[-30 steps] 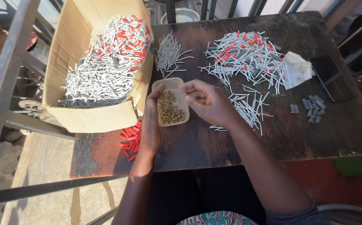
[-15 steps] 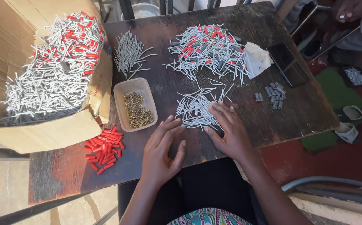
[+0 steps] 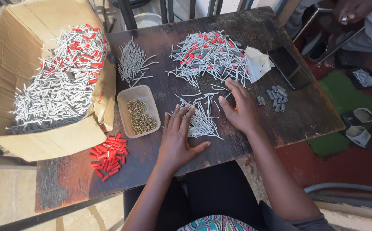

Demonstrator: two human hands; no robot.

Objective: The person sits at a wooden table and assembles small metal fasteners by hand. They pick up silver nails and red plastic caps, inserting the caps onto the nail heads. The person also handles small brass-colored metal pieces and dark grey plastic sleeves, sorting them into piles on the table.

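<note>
**A:** What are the hands doing?

**B:** Seen from above, both lie flat on a dark wooden table (image 3: 280, 115), near its front edge. The left hand (image 3: 178, 139) has its fingers spread open, palm down, with the fingertips resting on a small loose pile of grey pins (image 3: 201, 117). The right hand (image 3: 239, 109) is open too, fingers stretched along the pile's other side. Neither hand grips anything; they flank the pile, as if to keep it together.

**A:** What else is on the table?

**B:** Just left of the left hand sits a shallow plastic tray (image 3: 124, 102) of small brass screws (image 3: 139, 116). At the front left corner lies a heap of red plugs (image 3: 108, 156). Toward the back edge is a bigger heap of grey pins mixed with red plugs (image 3: 207, 55), and a smaller bundle of grey pins (image 3: 132, 62) beside it.

**A:** And the edges?

**B:** A cardboard box (image 3: 44, 141), filled with grey and red pieces, overhangs the left edge. By the right edge lie a dark phone (image 3: 288, 67), a crumpled white cloth (image 3: 258, 63) and several short grey sleeves (image 3: 276, 96). Another person sits beyond the back right corner.
</note>
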